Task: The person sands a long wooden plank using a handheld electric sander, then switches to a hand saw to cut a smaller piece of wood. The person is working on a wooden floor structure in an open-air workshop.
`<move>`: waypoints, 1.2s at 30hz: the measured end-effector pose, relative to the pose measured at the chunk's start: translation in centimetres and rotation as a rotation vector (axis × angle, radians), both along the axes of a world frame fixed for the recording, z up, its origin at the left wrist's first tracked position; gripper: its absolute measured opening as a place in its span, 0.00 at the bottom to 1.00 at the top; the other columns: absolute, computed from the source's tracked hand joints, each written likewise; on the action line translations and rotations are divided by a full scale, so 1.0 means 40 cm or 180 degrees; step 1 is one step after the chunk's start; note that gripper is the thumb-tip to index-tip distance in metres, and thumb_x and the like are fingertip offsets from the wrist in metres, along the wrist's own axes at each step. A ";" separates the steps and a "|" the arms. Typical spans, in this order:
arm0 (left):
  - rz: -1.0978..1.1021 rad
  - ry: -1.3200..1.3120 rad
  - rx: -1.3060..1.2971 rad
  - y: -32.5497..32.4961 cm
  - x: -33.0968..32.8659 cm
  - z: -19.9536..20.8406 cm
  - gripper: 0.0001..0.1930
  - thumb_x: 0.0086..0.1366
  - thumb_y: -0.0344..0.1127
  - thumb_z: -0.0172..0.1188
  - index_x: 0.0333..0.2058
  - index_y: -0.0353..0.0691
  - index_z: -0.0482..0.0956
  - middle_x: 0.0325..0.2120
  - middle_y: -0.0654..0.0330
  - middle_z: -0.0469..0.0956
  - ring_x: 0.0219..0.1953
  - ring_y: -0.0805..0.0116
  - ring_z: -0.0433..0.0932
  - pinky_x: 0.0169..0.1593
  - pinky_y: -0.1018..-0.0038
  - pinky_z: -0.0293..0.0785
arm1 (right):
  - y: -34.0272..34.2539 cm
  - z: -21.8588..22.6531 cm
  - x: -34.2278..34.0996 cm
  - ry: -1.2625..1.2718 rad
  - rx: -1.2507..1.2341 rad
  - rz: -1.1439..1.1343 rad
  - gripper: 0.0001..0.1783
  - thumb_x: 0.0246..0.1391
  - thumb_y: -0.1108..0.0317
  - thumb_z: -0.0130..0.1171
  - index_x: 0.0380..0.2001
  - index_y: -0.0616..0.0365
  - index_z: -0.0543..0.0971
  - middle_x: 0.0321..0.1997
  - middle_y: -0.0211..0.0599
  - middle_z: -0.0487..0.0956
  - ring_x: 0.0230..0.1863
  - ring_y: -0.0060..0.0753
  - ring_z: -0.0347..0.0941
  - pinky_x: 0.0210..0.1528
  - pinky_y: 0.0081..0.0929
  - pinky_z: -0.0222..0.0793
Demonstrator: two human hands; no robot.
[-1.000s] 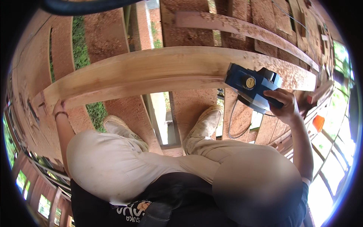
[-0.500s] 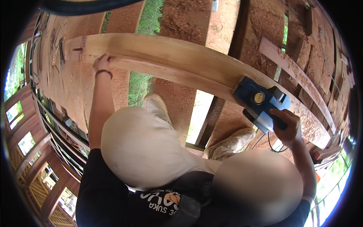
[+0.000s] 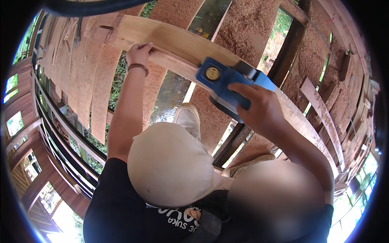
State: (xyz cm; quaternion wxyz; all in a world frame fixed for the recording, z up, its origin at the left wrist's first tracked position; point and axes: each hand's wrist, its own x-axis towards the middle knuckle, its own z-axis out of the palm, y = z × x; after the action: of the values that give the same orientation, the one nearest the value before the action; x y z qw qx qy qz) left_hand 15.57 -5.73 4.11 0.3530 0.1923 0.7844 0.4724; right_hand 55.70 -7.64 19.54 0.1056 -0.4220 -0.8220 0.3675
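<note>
A long, pale wooden plank runs across in front of me, from the upper left to the lower right. On its upper face, near the middle, sits a blue electric hand planer with a round yellow emblem. My right hand is wrapped around the planer's rear handle. Towards the plank's left end, my left hand grips the near edge, its fingers curled and partly hidden. A bracelet circles that wrist.
Sawdust-covered floorboards lie below, with wide gaps between them. A narrow wooden strip lies at the right. Flat boards are laid side by side at the left. My shoe rests near one gap.
The planer has slid leftward along the plank with my right hand on it, closer to my left hand. My left hand still grips the plank's edge. The whole view has shifted.
</note>
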 end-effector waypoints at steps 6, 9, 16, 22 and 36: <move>-0.0782 -0.0404 -0.0076 0.035 -0.065 -0.034 0.10 0.67 0.30 0.67 0.41 0.27 0.81 0.36 0.54 0.83 0.38 0.66 0.83 0.46 0.72 0.85 | 0.087 -0.012 -0.164 0.0019 -0.0128 -0.0048 0.21 0.48 0.70 0.69 0.48 0.50 0.84 0.37 0.49 0.85 0.37 0.53 0.84 0.44 0.41 0.80; -0.0932 -0.0538 -0.0238 0.035 -0.173 -0.087 0.10 0.68 0.31 0.65 0.42 0.28 0.81 0.36 0.55 0.83 0.38 0.66 0.83 0.47 0.71 0.85 | 0.131 0.035 -0.141 -0.0217 -0.0254 0.0053 0.19 0.52 0.61 0.72 0.48 0.50 0.84 0.37 0.48 0.86 0.38 0.50 0.85 0.45 0.41 0.80; -0.1392 0.2806 0.0024 0.002 0.014 -0.003 0.18 0.67 0.40 0.67 0.48 0.33 0.80 0.42 0.54 0.82 0.44 0.60 0.82 0.48 0.62 0.81 | 0.100 0.203 0.332 -0.0371 -0.0156 -0.0997 0.20 0.58 0.61 0.71 0.54 0.47 0.84 0.36 0.31 0.87 0.26 0.18 0.76 0.30 0.23 0.73; -0.3934 0.2751 0.1423 -0.080 0.476 0.093 0.19 0.62 0.38 0.69 0.50 0.41 0.81 0.47 0.54 0.79 0.53 0.49 0.76 0.59 0.56 0.72 | -0.122 0.264 0.733 0.0139 -0.0395 -0.3304 0.20 0.62 0.64 0.67 0.57 0.55 0.82 0.31 0.31 0.82 0.22 0.14 0.71 0.25 0.16 0.68; -0.4386 0.2717 0.1475 -0.023 0.609 0.080 0.07 0.61 0.30 0.69 0.38 0.40 0.86 0.35 0.57 0.79 0.41 0.56 0.78 0.45 0.63 0.76 | -0.516 0.089 1.044 0.0574 -0.0122 -0.5326 0.23 0.60 0.60 0.69 0.57 0.54 0.82 0.29 0.29 0.79 0.22 0.16 0.71 0.25 0.17 0.67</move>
State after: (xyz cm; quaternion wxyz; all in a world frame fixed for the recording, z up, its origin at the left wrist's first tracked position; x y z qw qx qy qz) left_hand 39.92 -6.66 7.30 0.1871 0.8576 0.4410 0.1872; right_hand 97.48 -28.26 23.12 0.4013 -0.8629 -0.2201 0.2142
